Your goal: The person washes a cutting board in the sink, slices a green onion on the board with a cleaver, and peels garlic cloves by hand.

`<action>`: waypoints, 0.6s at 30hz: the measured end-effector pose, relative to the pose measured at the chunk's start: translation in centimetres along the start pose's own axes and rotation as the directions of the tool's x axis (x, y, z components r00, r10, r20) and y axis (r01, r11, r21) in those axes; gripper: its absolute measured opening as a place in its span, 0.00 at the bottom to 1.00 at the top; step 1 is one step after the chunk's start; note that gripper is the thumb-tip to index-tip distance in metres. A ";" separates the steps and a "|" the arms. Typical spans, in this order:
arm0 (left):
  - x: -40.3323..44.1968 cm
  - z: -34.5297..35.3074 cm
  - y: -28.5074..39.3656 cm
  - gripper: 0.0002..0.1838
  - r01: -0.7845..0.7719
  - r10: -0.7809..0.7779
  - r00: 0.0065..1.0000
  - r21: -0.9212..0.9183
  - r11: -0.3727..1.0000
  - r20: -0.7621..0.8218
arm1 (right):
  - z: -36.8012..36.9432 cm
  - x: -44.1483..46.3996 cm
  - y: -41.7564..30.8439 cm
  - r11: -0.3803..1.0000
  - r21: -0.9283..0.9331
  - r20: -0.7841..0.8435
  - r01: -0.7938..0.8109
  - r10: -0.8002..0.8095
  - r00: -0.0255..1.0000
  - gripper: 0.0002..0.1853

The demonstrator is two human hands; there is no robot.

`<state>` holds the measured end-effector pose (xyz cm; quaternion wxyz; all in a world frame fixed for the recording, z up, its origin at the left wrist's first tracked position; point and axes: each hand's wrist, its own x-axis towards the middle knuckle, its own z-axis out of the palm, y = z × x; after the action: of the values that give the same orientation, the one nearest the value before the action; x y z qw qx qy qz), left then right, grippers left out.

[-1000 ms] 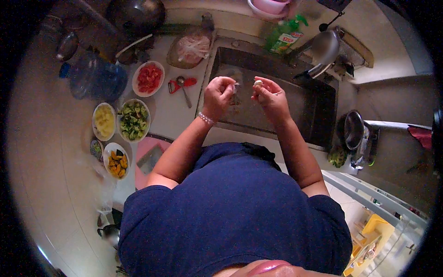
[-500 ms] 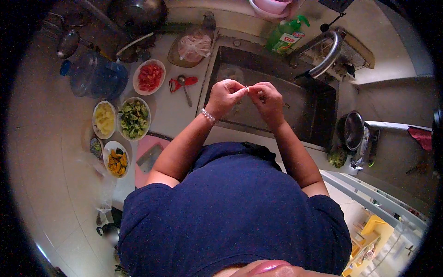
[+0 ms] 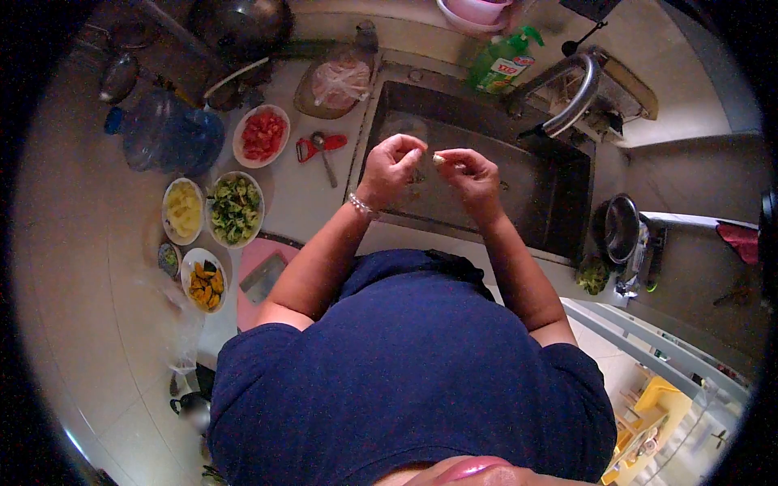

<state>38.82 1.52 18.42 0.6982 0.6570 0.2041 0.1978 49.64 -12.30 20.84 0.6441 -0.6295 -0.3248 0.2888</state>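
Over the near left part of the dark sink (image 3: 535, 190), my left hand (image 3: 391, 170) is closed in a pinch, with a beaded bracelet at its wrist. Whatever is between its fingertips is too small to make out. Just to the right, my right hand (image 3: 472, 182) pinches a small whitish piece (image 3: 438, 159) between thumb and fingers, perhaps a garlic clove. A narrow gap separates the two hands. Below them, a clear container (image 3: 409, 127) is partly visible in the sink.
Left of the sink lie a red peeler (image 3: 332, 142) and a bagged item (image 3: 340, 83). Bowls of red pieces (image 3: 262, 136), green pieces (image 3: 234, 209), yellow pieces (image 3: 183, 212) and orange pieces (image 3: 206, 281) stand further left. A curved faucet (image 3: 582, 97) and green bottle (image 3: 498, 65) are behind.
My hands came together over the sink, fingertips meeting, and have now moved slightly apart. The whitish piece stays in my right hand.
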 end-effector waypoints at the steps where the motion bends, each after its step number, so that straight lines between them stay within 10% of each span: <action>1: -0.1 0.0 1.1 0.08 -0.011 0.013 0.999 -0.037 0.999 0.047 | -0.2 0.1 -0.5 0.999 0.032 0.022 -0.026 0.026 0.999 0.08; 18: 0.2 0.4 1.7 0.08 -0.018 0.036 0.991 -0.144 0.989 0.126 | -0.2 0.2 -1.1 0.971 0.158 0.080 -0.180 0.169 0.982 0.14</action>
<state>39.22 1.37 20.11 0.7522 0.6197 0.1352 0.1785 49.87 -12.33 21.91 0.6548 -0.5906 -0.2642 0.3907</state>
